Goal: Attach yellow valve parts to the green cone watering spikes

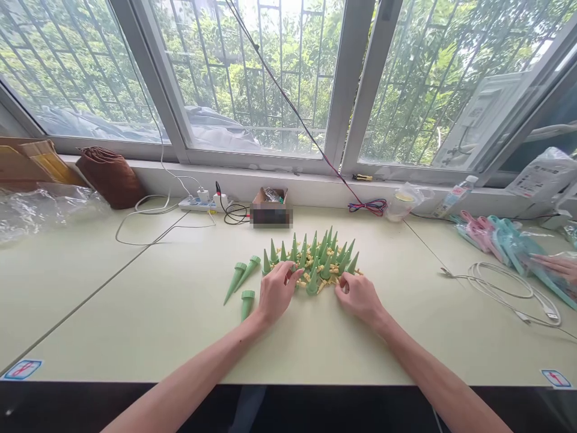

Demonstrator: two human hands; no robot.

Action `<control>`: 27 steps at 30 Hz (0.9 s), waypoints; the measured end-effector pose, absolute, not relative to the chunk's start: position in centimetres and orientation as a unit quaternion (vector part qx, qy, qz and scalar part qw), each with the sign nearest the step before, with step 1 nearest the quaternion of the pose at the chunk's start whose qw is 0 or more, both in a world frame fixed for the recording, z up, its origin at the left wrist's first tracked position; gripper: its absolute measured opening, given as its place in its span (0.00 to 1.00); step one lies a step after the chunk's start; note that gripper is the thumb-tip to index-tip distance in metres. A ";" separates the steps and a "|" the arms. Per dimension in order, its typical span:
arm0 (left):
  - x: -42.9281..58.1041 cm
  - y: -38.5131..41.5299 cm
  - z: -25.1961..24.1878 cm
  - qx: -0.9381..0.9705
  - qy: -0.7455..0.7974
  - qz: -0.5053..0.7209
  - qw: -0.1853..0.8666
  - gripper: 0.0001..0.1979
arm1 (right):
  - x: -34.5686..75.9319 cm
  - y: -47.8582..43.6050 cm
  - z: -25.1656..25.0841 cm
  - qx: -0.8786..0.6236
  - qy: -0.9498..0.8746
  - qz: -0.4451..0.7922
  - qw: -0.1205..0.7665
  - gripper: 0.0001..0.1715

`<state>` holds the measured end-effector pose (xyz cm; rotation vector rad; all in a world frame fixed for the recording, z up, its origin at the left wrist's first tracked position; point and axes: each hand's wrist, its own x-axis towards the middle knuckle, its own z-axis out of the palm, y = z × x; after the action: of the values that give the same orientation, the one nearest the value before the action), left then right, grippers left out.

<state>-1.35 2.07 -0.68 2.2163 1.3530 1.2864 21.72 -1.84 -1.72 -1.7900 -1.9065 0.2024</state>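
Observation:
A cluster of green plastic plant watering spikes [326,268] stands points up on the table, with small yellow valve-like pieces [321,287] scattered among them. My left hand [276,291] is at the cluster's left front edge, its thumb and fingers bent together; what they grip, if anything, is hidden. At the right front edge, my right hand [360,296] has its fingers curled in a pinch beside the yellow pieces, and whatever is between them cannot be made out. Left of my left hand, three spikes lie on their sides, one of them a loose spike [247,304] close to my forearm.
Behind the cluster sit a small box [270,197] and a power strip [192,204] with cables. To the right are a coiled white cable [507,288], pink and teal items [500,237], a bottle [457,195] and another person's hand [559,264]. A brown bag [110,179] stands left.

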 end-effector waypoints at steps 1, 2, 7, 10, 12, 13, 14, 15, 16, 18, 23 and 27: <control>-1.3 2.1 -0.7 0.758 0.464 0.441 0.123 0.11 | 21.7 -1.8 -1.8 -0.657 -0.702 0.075 0.265 0.11; -1.3 2.0 -0.7 0.757 0.465 0.442 0.125 0.11 | 21.7 -1.8 -1.8 -0.654 -0.701 0.077 0.275 0.11; -1.4 2.0 -0.1 0.729 0.462 0.487 0.133 0.11 | 21.5 -1.9 -1.8 -0.617 -0.691 0.105 0.361 0.13; -1.7 2.2 0.7 0.696 0.453 0.551 0.090 0.12 | 21.1 -2.1 -1.5 -0.567 -0.692 0.140 0.425 0.15; -2.1 2.5 1.6 0.681 0.447 0.578 0.040 0.12 | 20.9 -2.3 -1.2 -0.533 -0.688 0.168 0.463 0.16; -2.4 2.7 2.1 0.680 0.446 0.582 0.017 0.13 | 20.7 -2.4 -1.1 -0.519 -0.684 0.183 0.479 0.16; -2.8 3.0 2.7 0.680 0.448 0.581 -0.003 0.14 | 20.6 -2.5 -1.0 -0.505 -0.680 0.198 0.493 0.16; -3.2 3.2 3.3 0.684 0.453 0.572 -0.018 0.14 | 20.5 -2.5 -1.0 -0.494 -0.676 0.211 0.505 0.16; -3.7 3.5 3.9 0.693 0.463 0.552 -0.026 0.15 | 20.4 -2.6 -1.0 -0.483 -0.673 0.221 0.515 0.16; -4.9 4.2 5.0 0.715 0.492 0.496 -0.024 0.17 | 20.3 -2.6 -1.1 -0.467 -0.668 0.233 0.531 0.16; -9.0 6.5 5.6 0.730 0.602 0.323 0.029 0.11 | 20.2 -2.5 -1.3 -0.449 -0.644 0.248 0.567 0.15; -11.1 7.9 4.2 0.760 0.621 0.186 0.046 0.15 | 20.2 -2.5 -1.4 -0.445 -0.640 0.244 0.577 0.15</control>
<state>-11.07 7.89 4.18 2.3207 1.8960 0.5691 20.16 -2.48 -1.37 -1.0416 -1.4985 0.5700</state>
